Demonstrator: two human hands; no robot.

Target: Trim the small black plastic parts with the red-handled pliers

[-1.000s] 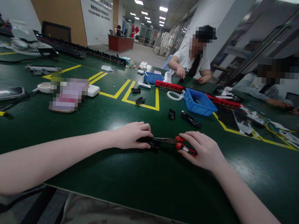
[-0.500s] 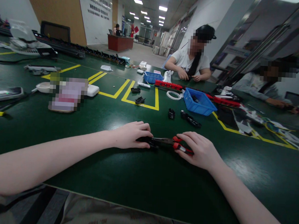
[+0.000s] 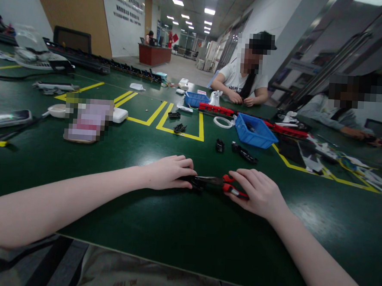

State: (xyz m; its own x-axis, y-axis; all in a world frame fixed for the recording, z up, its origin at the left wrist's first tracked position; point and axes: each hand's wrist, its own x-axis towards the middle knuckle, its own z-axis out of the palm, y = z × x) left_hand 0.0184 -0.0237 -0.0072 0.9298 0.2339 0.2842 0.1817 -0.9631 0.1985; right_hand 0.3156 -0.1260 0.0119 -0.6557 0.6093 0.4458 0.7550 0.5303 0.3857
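Note:
My left hand (image 3: 173,172) is closed round a small black part (image 3: 197,184), pinched between thumb and fingers just above the green table (image 3: 159,231). From the right, my right hand (image 3: 255,192) grips the red handles of needle-nose pliers (image 3: 229,184). Their metal jaws point left and reach the black part; whether they bite on it I cannot make out. Beyond my hands lie a short black piece (image 3: 219,145) and a longer black piece (image 3: 244,152). Two more small black pieces, one of them a dark clip-like part (image 3: 179,128), rest inside a yellow taped outline.
A blue bin (image 3: 256,132) with dark parts stands beyond my right hand, near a white ring (image 3: 223,122) and a red strip (image 3: 215,109). A phone (image 3: 90,119) lies at left. Across the table a person (image 3: 243,83) works; another sits further right.
The pliers' handles look slightly wider apart than before. Both hands stay in nearly the same place, and the view has shifted a little.

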